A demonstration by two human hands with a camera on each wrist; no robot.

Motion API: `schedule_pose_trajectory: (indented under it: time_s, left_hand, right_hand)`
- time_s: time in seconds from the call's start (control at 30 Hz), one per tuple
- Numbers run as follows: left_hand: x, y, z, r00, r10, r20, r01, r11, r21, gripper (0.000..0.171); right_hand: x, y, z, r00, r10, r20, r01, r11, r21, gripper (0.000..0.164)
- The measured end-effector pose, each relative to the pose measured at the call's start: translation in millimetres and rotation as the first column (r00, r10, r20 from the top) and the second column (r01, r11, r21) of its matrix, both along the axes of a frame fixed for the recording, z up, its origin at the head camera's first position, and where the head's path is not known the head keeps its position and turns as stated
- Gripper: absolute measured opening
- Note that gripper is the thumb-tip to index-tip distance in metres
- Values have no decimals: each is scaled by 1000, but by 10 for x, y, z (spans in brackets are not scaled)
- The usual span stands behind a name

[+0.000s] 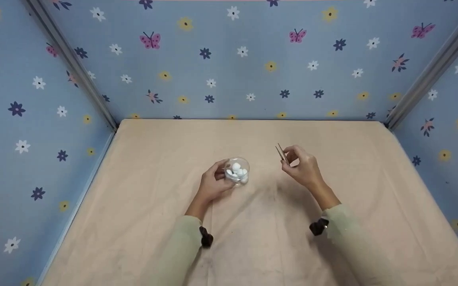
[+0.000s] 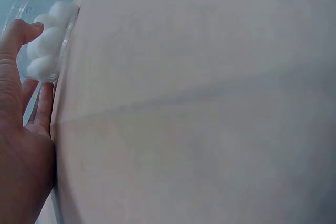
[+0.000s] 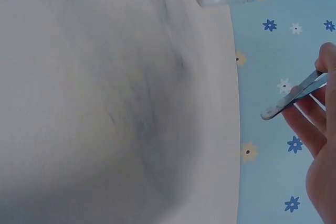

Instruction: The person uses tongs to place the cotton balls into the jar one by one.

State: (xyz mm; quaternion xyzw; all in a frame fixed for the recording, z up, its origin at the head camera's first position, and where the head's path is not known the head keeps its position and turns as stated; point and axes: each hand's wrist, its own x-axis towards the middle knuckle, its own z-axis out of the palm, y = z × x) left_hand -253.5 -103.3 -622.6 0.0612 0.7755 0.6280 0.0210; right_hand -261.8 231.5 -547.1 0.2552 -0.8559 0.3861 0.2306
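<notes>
My left hand point(image 1: 212, 186) holds a small clear jar point(image 2: 20, 11) round its side, the thumb in front and the fingers behind. White cotton balls point(image 1: 236, 168) fill much of the jar, which stands upright on the cloth in the left wrist view. To the right, my right hand point(image 1: 305, 169) is raised above the table and pinches a pair of metal tweezers point(image 1: 282, 153) between thumb and fingers. The tweezers' two tips point up and away, apart from each other, with nothing between them. In the right wrist view their joined end point(image 3: 270, 115) sticks out past the fingers.
A beige cloth point(image 1: 141, 190) covers the table, lightly creased. Blue patterned panels point(image 1: 237, 67) rise at the back and both sides, with grey metal posts point(image 1: 431, 67) at the corners. A dark wrist camera point(image 1: 206, 237) sits by each sleeve.
</notes>
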Motion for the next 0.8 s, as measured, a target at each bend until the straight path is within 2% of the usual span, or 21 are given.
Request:
schedule_pose_trajectory:
  time_s: [0.13, 0.37, 0.53, 0.8]
  left_hand:
    - [3, 3, -4, 1000, 1, -6, -1, 1000, -3, 77]
    - [14, 6, -4, 1000, -9, -18, 9, 1000, 1, 77]
    - [22, 2, 2, 1000, -10, -29, 10, 1000, -17, 78]
    - [5, 8, -4, 1000, -1, -26, 1, 1000, -19, 79]
  right_hand:
    - [17, -13, 11, 999, -35, 13, 35, 999, 17, 30]
    - [36, -33, 13, 988, -122, 93, 118, 992, 40, 30]
    - [47, -31, 2, 978, -146, 152, 141, 989, 40, 31]
    - [65, -32, -29, 943, -184, 278, 173, 983, 66, 33]
